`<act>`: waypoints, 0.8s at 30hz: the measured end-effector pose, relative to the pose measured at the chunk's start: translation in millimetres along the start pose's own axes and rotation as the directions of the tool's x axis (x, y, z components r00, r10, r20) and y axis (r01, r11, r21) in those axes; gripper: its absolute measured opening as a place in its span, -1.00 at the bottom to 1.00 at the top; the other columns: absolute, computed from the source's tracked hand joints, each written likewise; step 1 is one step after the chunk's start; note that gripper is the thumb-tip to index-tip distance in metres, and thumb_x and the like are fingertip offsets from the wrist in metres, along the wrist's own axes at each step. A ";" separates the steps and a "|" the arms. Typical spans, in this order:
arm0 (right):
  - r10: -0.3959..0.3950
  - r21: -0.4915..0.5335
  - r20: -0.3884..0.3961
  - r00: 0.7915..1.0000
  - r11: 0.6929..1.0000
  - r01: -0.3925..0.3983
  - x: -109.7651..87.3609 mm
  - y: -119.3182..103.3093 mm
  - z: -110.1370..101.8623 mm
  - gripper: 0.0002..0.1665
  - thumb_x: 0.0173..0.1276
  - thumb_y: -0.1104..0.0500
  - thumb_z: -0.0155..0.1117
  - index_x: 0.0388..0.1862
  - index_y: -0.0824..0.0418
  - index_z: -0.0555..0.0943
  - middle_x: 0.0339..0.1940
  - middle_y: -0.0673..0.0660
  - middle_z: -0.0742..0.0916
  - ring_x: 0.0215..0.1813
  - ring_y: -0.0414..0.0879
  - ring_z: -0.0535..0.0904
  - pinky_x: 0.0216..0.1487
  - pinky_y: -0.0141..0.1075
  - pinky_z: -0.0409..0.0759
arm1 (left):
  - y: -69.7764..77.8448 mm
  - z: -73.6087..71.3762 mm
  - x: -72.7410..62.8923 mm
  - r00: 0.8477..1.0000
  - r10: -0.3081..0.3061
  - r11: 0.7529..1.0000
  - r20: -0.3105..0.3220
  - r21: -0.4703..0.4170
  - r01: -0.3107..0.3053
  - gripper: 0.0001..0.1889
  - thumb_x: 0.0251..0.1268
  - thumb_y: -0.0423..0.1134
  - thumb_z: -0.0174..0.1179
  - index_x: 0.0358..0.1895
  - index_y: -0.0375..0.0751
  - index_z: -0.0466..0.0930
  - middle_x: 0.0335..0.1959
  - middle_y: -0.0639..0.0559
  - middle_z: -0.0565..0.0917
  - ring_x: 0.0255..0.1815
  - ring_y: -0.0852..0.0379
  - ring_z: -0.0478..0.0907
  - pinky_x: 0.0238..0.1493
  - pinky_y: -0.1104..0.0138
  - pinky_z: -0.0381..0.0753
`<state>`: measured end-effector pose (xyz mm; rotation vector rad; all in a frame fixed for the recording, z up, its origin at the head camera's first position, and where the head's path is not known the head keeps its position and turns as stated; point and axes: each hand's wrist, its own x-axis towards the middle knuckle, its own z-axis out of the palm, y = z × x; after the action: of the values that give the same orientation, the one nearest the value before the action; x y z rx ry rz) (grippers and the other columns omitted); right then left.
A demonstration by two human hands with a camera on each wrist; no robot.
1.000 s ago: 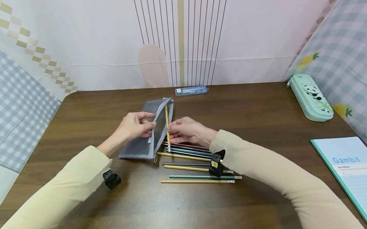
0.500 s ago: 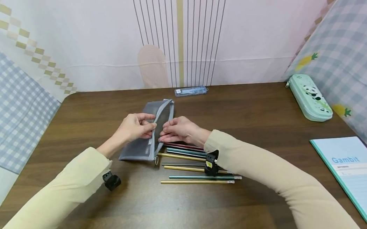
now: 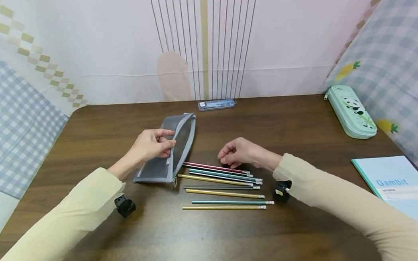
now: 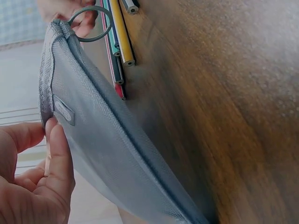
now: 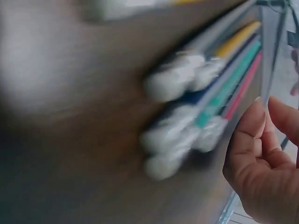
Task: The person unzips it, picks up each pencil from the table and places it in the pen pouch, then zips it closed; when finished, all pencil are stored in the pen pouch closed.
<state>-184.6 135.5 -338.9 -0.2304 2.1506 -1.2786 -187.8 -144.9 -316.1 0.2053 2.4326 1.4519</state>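
My left hand (image 3: 155, 144) pinches the near edge of a grey mesh zip pouch (image 3: 156, 166) between thumb and fingers. The pouch gapes on its right side, and a ring pull (image 4: 96, 23) hangs at its lower corner. My right hand (image 3: 244, 152) hovers right of the pouch, fingers loosely bent, holding nothing. Below that hand lie several pencils side by side, among them a red pencil (image 3: 216, 167), a green pencil (image 3: 231, 202) and a gold pencil (image 3: 222, 207). Their white eraser ends point right, blurred in the right wrist view. What the pouch contains cannot be made out.
A small blue clear case (image 3: 216, 104) lies at the table's back edge. The mint panda pencil case (image 3: 351, 111) sits at the back right. A Gambit notebook (image 3: 406, 190) lies at the right edge. Fabric hangings enclose the table.
The right hand held a yellow pencil at the pouch mouth, then reached in. Now it has drawn back to the right without the pencil. The left hand keeps its pinch.
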 end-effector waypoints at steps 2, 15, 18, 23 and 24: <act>-0.015 -0.056 0.008 1.000 0.998 0.016 -2.5 4.8 0.3 -0.82 0.28 0.35 0.24 -0.16 0.40 0.62 -0.37 0.09 0.68 -0.41 -0.20 0.54 -0.37 -0.37 0.64 | 0.0 -0.2 0.1 1.000 0.001 1.000 -0.001 0.004 -0.001 -0.55 0.28 -0.34 0.15 0.21 -0.44 0.41 -0.57 0.12 0.61 -0.56 0.30 0.58 -0.41 0.45 0.68; -0.135 -0.280 0.025 0.990 0.950 0.137 -8.1 8.4 0.8 -0.96 0.19 0.35 0.32 -0.38 0.35 0.64 -0.59 0.04 0.64 -0.59 -0.21 0.46 -0.56 -0.39 0.53 | -0.8 -0.1 0.9 1.000 0.020 1.000 -0.004 0.020 -0.020 -0.56 0.27 -0.34 0.15 0.20 -0.44 0.42 -0.58 0.12 0.60 -0.56 0.30 0.56 -0.44 0.47 0.67; -0.146 -0.332 0.043 0.988 0.931 0.152 -8.5 9.2 -1.4 -0.97 0.19 0.33 0.32 -0.42 0.30 0.63 -0.63 0.02 0.61 -0.62 -0.20 0.43 -0.57 -0.39 0.51 | -1.1 -0.1 0.3 1.000 0.016 1.000 -0.001 0.020 -0.016 -0.56 0.27 -0.34 0.15 0.20 -0.44 0.42 -0.58 0.13 0.60 -0.56 0.30 0.56 -0.43 0.46 0.67; -0.160 -0.438 0.058 0.985 0.883 0.169 -10.0 8.5 -3.7 -0.92 0.20 0.32 0.32 -0.47 0.23 0.61 -0.67 0.00 0.56 -0.66 -0.20 0.39 -0.61 -0.40 0.46 | -1.8 0.2 -0.4 1.000 0.015 1.000 -0.003 0.024 -0.015 -0.56 0.28 -0.34 0.15 0.20 -0.44 0.42 -0.58 0.12 0.59 -0.56 0.29 0.56 -0.43 0.46 0.67; -0.167 -0.456 0.064 0.984 0.872 0.178 -10.2 8.5 -4.4 -0.91 0.20 0.33 0.31 -0.48 0.23 0.61 -0.66 0.00 0.56 -0.66 -0.21 0.39 -0.62 -0.41 0.45 | -2.1 0.4 -0.6 1.000 0.012 1.000 -0.003 0.023 -0.012 -0.56 0.28 -0.34 0.15 0.20 -0.44 0.42 -0.57 0.12 0.59 -0.56 0.29 0.55 -0.43 0.46 0.67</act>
<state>-177.8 147.6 -340.2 -0.6432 2.4314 -0.8249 -187.0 -145.7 -318.0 0.2229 2.4557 1.4316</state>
